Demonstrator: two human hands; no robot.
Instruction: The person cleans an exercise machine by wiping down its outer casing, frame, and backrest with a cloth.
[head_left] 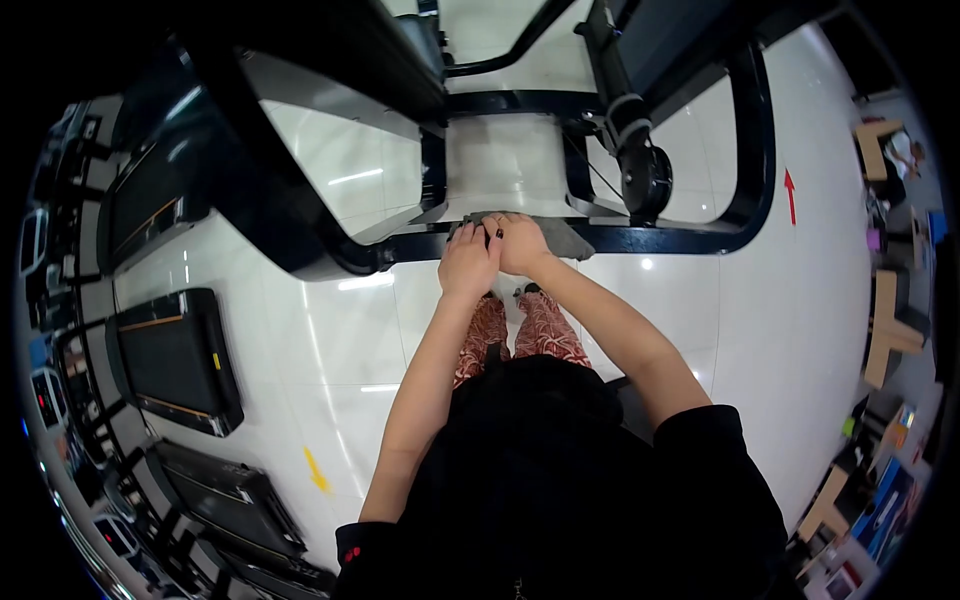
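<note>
A grey cloth (568, 240) lies over the dark crossbar (660, 238) of a gym machine. On the cloth rests my right hand (520, 245), its fingers pressed together and bent over the bar, gripping the cloth against it. My left hand (470, 262) touches it from the left, palm down, its fingers lying flat over the bar at the cloth's left part. Dark nails show on the left hand. What lies beneath both palms is hidden.
The machine's frame (755, 150) rises ahead, with a round pulley (648, 183) at its right. Treadmills (175, 360) line the left side. Yellow (316, 470) and red (790, 196) arrows mark the floor. Desks (890, 328) and a person (903, 153) are far right.
</note>
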